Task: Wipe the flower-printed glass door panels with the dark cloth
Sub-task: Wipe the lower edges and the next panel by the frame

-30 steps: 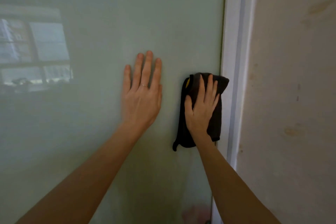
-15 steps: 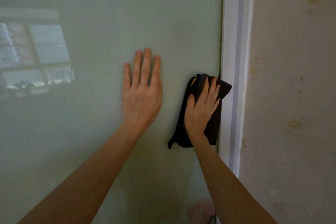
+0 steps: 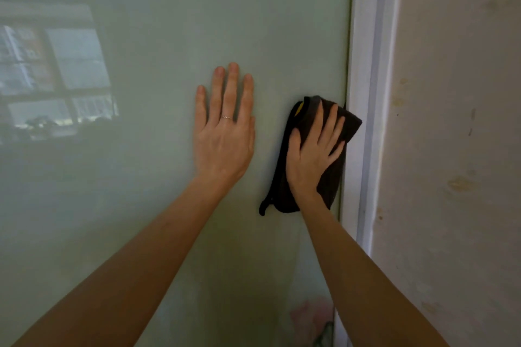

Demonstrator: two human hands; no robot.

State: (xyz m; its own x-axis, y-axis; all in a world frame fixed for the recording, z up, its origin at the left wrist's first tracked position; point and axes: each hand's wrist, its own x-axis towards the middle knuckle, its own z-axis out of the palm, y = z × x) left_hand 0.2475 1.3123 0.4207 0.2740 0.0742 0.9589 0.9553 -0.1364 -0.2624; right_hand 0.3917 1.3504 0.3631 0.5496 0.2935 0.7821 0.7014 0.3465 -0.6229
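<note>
That dark cloth [image 3: 331, 183] is soft and floppy, so pin it through the middle. Your right hand [image 3: 310, 158] has no real grip on it, just flat fingers pressing it to the glass door panel [image 3: 169, 36], right of centre by the white frame [image 3: 363, 65]. It's folded and near-black with yellow peeking out up top, and your left hand [image 3: 224, 146] lies flat on the glass too.

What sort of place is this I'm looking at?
Likely a home interior: a frosted glass door panel in a white frame, a stained painted wall beside it, and a window reflected in the glass.
</note>
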